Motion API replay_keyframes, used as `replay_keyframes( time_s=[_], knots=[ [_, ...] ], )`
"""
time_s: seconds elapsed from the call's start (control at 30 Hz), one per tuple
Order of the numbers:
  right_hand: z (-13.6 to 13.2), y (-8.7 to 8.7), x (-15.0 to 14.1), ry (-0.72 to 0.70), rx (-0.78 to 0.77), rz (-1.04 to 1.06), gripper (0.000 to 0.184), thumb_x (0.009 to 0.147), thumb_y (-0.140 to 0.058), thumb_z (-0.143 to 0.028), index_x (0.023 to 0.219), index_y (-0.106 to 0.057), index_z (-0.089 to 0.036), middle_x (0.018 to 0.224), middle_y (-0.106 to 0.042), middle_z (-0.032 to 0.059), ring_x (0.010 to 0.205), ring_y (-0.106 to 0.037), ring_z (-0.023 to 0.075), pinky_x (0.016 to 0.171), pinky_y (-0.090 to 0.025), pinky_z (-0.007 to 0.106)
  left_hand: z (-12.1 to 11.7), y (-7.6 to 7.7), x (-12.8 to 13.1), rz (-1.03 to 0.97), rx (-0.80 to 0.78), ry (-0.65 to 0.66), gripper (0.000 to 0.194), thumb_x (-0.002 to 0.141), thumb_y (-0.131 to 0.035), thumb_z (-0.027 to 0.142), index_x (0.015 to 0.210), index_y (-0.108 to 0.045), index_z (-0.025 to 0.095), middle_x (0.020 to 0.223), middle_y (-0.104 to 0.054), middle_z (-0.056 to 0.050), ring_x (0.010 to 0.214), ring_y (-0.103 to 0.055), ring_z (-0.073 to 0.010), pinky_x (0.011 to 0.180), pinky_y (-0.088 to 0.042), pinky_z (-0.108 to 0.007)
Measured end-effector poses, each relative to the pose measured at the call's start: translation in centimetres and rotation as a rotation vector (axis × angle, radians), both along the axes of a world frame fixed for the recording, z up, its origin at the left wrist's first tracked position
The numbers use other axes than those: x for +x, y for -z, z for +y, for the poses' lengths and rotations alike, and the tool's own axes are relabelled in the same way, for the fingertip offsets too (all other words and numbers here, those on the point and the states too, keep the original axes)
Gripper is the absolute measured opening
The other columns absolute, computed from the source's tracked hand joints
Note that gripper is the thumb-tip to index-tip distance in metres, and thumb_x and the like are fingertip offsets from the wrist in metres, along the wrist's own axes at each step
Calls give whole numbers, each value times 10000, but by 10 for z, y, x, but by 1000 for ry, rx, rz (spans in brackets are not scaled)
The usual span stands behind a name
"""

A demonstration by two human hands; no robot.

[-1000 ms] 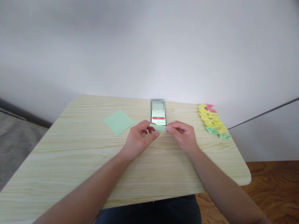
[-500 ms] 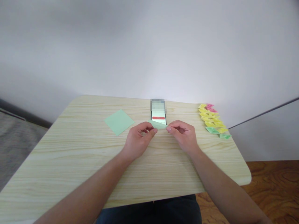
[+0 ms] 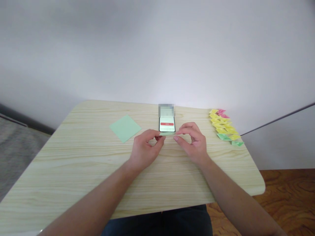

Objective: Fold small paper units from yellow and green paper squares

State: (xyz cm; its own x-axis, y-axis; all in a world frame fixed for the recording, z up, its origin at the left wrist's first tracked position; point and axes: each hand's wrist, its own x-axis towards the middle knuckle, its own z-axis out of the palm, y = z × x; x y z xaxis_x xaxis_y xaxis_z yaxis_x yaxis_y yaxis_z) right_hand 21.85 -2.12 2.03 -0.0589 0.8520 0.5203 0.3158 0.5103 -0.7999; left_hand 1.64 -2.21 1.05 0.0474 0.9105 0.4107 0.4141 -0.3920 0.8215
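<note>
Now pinched at both ends: folded green paper (image 3: 167, 133) held between left hand (image 3: 145, 147) and right hand (image 3: 193, 142), fingertips pressed together on it, just above the table (image 3: 73, 164). Long axis running left to right, level, one end in each grip (neither hand nearer). Lying just before the phone (image 3: 167, 122); seen nearly edge-on.

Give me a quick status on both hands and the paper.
Left hand and right hand both pinching the folded green paper at its ends. Phone lies just behind it. Nothing in between.
</note>
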Motion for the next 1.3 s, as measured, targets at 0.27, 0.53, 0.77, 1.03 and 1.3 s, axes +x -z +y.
replay_keyframes(
  time_s=[0.27, 0.53, 0.77, 1.03, 1.3],
  knots=[
    [0, 0, 0, -41, 4, -28, 153, 854, -778, -232, 996, -759, -283, 1021, -624, 43, 982, -632, 213, 923, -517, 413, 1, 3, 0, 64, 107, 38, 76, 892, -669, 204, 901, -743, 197, 828, -720, -22, 778, -645, -153, 753, -511, -290],
    [1, -1, 1, -58, -14, -38, 93, 865, -762, -226, 947, -735, -259, 941, -645, 33, 883, -618, 198, 823, -505, 392, 2, 6, 0, 108, 178, 41, 90, 899, -662, 167, 935, -737, 200, 850, -721, -17, 813, -659, -149, 777, -515, -289],
    [-2, -2, 0, -70, 1, -68, 70, 883, -733, -203, 935, -728, -250, 911, -672, 31, 864, -619, 194, 788, -505, 382, 1, 6, 0, 94, 158, 25, 46, 873, -682, 167, 878, -719, 195, 815, -708, -1, 783, -656, -139, 764, -516, -277],
    [0, -2, -1, -73, 29, -78, 136, 879, -733, -185, 991, -733, -263, 936, -686, 30, 873, -622, 194, 784, -505, 380, 0, 7, 0, 80, 159, 20, 45, 858, -692, 162, 873, -718, 197, 806, -706, 5, 771, -658, -136, 760, -521, -278],
    [0, -2, -1, -73, -1, -81, 97, 876, -745, -218, 960, -713, -254, 917, -665, 25, 857, -601, 190, 778, -491, 374, 0, 5, 1, 107, 201, 23, 72, 872, -681, 147, 896, -718, 203, 820, -714, 4, 789, -663, -138, 771, -520, -276]
  ],
)
